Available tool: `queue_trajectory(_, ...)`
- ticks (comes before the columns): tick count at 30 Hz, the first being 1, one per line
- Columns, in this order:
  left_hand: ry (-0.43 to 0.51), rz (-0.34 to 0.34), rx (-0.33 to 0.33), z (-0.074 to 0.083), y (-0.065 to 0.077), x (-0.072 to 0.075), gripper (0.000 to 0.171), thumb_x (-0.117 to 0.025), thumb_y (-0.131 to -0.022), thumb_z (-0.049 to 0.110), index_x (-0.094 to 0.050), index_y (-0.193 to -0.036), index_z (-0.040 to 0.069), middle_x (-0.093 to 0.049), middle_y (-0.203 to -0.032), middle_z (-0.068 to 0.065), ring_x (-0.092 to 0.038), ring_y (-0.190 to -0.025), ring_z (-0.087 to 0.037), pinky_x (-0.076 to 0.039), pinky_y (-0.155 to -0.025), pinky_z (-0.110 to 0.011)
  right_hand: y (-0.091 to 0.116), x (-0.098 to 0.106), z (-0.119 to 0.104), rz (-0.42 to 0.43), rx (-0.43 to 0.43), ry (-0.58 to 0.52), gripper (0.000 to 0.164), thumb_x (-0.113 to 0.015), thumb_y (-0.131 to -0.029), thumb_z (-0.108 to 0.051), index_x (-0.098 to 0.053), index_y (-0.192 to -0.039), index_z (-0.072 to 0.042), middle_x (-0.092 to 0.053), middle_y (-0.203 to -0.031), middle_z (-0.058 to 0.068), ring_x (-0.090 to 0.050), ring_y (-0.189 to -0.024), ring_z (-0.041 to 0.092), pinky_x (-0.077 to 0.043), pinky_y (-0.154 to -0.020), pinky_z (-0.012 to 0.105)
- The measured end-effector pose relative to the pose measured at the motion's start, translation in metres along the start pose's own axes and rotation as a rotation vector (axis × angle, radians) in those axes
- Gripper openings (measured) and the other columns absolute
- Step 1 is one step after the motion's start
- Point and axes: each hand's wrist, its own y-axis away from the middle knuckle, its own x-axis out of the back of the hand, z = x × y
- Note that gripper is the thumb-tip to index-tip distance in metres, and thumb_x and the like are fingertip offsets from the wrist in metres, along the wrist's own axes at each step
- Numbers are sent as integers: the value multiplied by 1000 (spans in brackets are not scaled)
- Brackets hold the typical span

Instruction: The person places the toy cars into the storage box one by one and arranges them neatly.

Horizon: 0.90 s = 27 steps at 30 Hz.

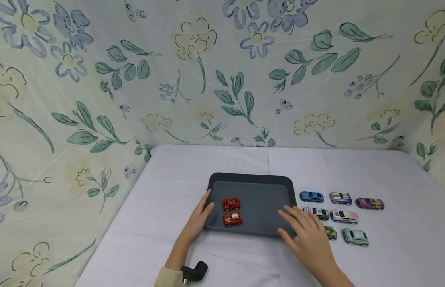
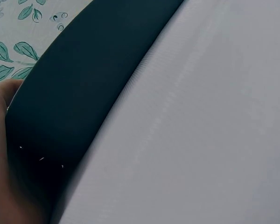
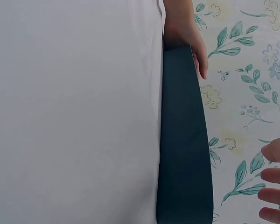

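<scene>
A dark grey tray [image 1: 260, 203] lies on the white-covered table. My left hand [image 1: 197, 223] grips its left edge, and in the right wrist view that hand's thumb hooks over the rim. The left wrist view shows the tray's dark outer wall [image 2: 79, 79] against the palm. Inside the tray, near its left side, are a red toy car with black spots [image 1: 231, 204] and a red and white toy car [image 1: 232, 219]. My right hand [image 1: 310, 241], fingers spread, hovers over the front right corner with nothing in it.
Right of the tray sit several toy cars: blue [image 1: 311, 196], green-white [image 1: 340, 198], purple [image 1: 370, 203], white-pink [image 1: 344, 217] and pale green [image 1: 355, 236]. My right hand partly covers another white car [image 1: 321, 214] and a green one [image 1: 331, 232]. Floral cloth [image 1: 208, 79] hangs behind.
</scene>
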Motion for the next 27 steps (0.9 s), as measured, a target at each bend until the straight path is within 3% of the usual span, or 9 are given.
queue_trajectory(2,0,2,-2,-1,0,0,54,-40,-96,36,-22,-145,25,-18,-152,-8,-13,-141,-31,-12,-113,-54,4,2,4,-13,-19,12,45,-49,-88,-50,-61,-115,-16,-58,-122,5,-51,-112,27,-24,-108,40)
queue_trajectory(8,9,14,16,1,1,0,52,-41,-96,38,-24,-144,30,-19,-152,-4,-14,-141,-27,-12,-113,-52,11,9,19,2,-41,35,62,-24,-93,-58,-61,-114,-14,-58,-120,8,-52,-109,30,-17,-113,38)
queue_trajectory(11,6,13,13,1,1,0,53,-42,-95,39,-23,-144,30,-18,-152,-3,-13,-141,-27,-12,-113,-52,13,13,27,0,-54,48,64,-22,-93,-59,-61,-115,-13,-58,-120,9,-51,-109,31,-12,-116,36)
queue_trajectory(12,9,15,20,1,1,0,53,-42,-95,39,-23,-144,31,-18,-152,-2,-13,-141,-26,-12,-114,-51,14,15,30,-5,-61,50,63,-23,-93,-59,-61,-116,-13,-57,-121,9,-51,-109,32,-11,-116,37)
queue_trajectory(16,11,13,15,0,0,-1,53,-41,-95,39,-22,-144,30,-18,-153,-3,-13,-142,-26,-11,-114,-52,17,20,42,-52,-107,76,43,-52,-89,-42,-58,-119,-12,-55,-124,12,-49,-111,34,-11,-116,42)
queue_trajectory(19,11,13,17,-1,0,-1,53,-41,-96,39,-22,-144,29,-18,-153,-4,-13,-141,-27,-11,-113,-52,19,24,55,-85,-153,90,44,-65,-81,-24,-56,-122,-10,-52,-126,15,-47,-111,36,-8,-116,44)
queue_trajectory(24,9,-1,21,4,2,0,53,-41,-97,34,-22,-145,26,-17,-153,-7,-12,-141,-29,-11,-113,-52,22,27,86,-20,-157,90,33,-55,-89,-16,-56,-121,-7,-52,-125,18,-50,-105,38,-14,-113,50)
queue_trajectory(27,11,-14,19,16,7,3,54,-41,-97,31,-21,-146,19,-16,-152,-11,-12,-141,-32,-11,-113,-53,24,28,104,17,-170,98,37,-56,-85,-5,-55,-122,-6,-52,-127,18,-51,-103,40,-18,-110,55)
